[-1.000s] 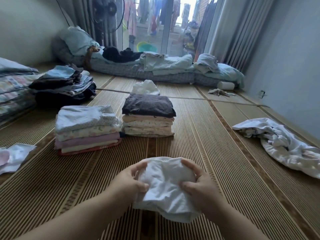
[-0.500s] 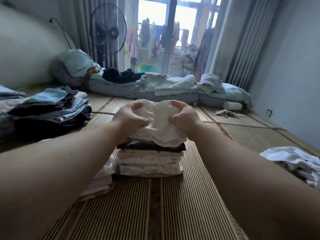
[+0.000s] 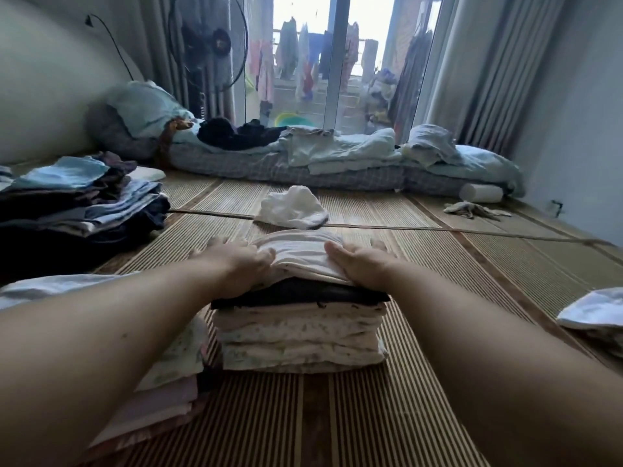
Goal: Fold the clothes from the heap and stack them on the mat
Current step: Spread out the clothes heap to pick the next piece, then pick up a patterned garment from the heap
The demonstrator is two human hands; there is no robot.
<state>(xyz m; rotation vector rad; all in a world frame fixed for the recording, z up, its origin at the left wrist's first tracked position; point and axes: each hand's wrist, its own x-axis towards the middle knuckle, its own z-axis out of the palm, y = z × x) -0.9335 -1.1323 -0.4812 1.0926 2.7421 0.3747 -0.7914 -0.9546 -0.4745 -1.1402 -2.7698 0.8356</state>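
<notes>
The stack [image 3: 300, 335] at the centre of the frame is tall and soft, so uneven pressure could lean it toward the second pile [image 3: 175, 365] at lower left. It could also slide the top piece off the far side. If the hands lift too fast, the fold may spring open. The folded white garment [image 3: 300, 257] lies on top, over 1 dark layer, with its surface rumpled into soft ridges. The left hand [image 3: 232, 261] and right hand [image 3: 364, 264] rest flat on its 2 ends, fingers straight and spread, pressing down and pinching nothing. More unfolded clothes [image 3: 593, 311] wait on the mat [image 3: 438, 264] at the right edge.
</notes>
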